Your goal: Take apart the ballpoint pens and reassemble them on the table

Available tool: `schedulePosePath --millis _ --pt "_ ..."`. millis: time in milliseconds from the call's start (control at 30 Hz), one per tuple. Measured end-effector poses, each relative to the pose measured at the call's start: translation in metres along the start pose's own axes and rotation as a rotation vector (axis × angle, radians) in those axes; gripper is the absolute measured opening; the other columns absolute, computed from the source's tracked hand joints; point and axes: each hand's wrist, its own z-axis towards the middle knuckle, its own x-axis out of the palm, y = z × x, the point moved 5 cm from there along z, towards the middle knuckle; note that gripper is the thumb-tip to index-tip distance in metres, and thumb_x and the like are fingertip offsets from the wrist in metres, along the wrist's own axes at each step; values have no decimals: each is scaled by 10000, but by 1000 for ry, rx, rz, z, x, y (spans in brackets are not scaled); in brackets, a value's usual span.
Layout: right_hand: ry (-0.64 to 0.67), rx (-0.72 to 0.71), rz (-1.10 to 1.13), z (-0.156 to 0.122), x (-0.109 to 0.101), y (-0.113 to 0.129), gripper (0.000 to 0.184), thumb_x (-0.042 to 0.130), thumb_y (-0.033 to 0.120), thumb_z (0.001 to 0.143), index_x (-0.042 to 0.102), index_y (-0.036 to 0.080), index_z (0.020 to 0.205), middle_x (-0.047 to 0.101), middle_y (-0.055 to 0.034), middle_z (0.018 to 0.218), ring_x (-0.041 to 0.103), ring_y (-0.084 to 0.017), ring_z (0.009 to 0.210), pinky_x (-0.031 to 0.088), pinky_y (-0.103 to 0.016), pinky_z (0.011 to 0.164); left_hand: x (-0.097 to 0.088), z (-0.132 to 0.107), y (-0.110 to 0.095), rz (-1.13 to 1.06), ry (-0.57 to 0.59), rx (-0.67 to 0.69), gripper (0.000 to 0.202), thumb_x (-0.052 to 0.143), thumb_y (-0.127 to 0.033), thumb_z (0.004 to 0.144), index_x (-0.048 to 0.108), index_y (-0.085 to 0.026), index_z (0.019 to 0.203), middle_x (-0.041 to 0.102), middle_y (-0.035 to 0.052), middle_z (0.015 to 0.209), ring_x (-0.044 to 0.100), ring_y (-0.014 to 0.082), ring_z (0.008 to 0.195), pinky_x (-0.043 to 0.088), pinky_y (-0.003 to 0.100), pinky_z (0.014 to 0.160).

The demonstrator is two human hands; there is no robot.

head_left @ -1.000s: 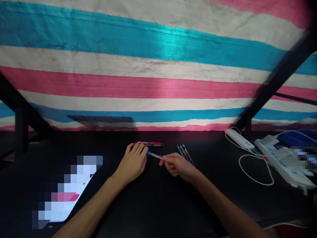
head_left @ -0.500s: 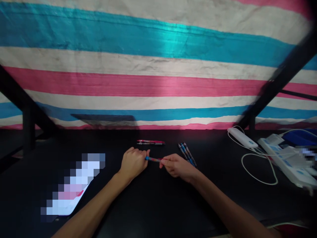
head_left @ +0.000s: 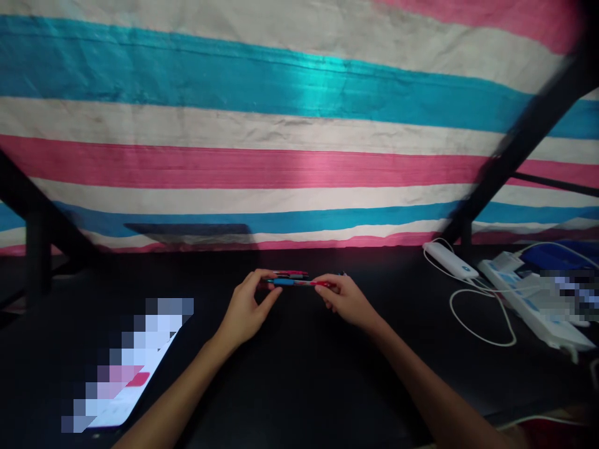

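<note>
A pen (head_left: pixel 294 282) with a blue grip and a red end lies level between my two hands, above the black table. My right hand (head_left: pixel 346 302) pinches its red end. At the other end, my left hand (head_left: pixel 248 308) has its thumb and fingers about the tip beside the blue grip. Just behind this pen are a red pen (head_left: pixel 294 272) and a dark pen, both partly covered by it and my left fingers. Several more pens (head_left: pixel 344 274) lie behind my right hand, which hides nearly all of them.
A lit phone (head_left: pixel 126 405) rests on the table (head_left: pixel 262 399) at the left. To the right are a white power bank (head_left: pixel 449 260), a looped white cable (head_left: pixel 512 337) and a power strip (head_left: pixel 538 312). A striped sheet (head_left: pixel 281 168) hangs behind, between dark frame bars (head_left: pixel 515 156).
My left hand has gone from a closed fist to a looser thumb-and-finger hold, uncovering the blue grip. Both hands and the pen moved slightly away from me; the pens behind are now more hidden.
</note>
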Motion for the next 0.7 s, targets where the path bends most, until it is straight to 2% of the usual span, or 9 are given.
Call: schedulePosePath --millis 67,167,300,400,533,600,700 --pt "17 71 147 1 -4 -3 262 560 337 839 648 169 1020 500 34 597 474 -94 481 358 -205 427 -1 1 4 -179 -13 -63 205 578 -301 837 599 -214 1022 643 49 986 601 193 884 439 304 815" --pt "30 110 287 0 -6 -2 256 589 349 818 640 160 983 519 29 624 488 -86 494 365 -196 424 -2 1 7 -257 -30 -119 162 593 -302 831 636 -205 952 655 37 933 596 185 859 438 280 779" --pt "5 110 318 -1 -3 -1 268 609 369 803 653 141 939 560 12 632 493 -84 489 380 -206 430 -4 -1 5 -179 -61 -113 145 578 -328 839 627 -197 876 620 8 769 558 163 717 408 250 665" --pt "0 92 327 -1 -1 -1 272 622 346 796 677 142 966 584 2 645 494 -82 498 396 -214 456 -7 -1 -1 -60 -81 -54 150 528 -313 866 608 -195 820 577 3 717 524 157 673 370 246 631" --pt "1 77 348 -1 -1 -3 255 639 311 781 697 160 978 602 -5 666 501 -82 509 404 -217 468 -7 -3 -10 105 -77 51 284 425 -289 917 520 -186 670 482 -2 663 483 146 642 338 253 615" --pt "1 66 352 -1 -2 -3 253 651 296 769 700 172 984 616 -12 694 514 -86 520 406 -218 466 -5 -3 -8 103 -63 18 314 424 -317 921 493 -185 644 452 -15 627 460 136 605 328 250 588" --pt "-1 59 381 0 -3 -3 253 670 277 750 704 186 984 631 -22 737 530 -92 538 412 -222 468 -1 -4 0 -10 -44 -111 361 405 -372 927 494 -181 634 448 -29 582 438 121 549 324 239 538"
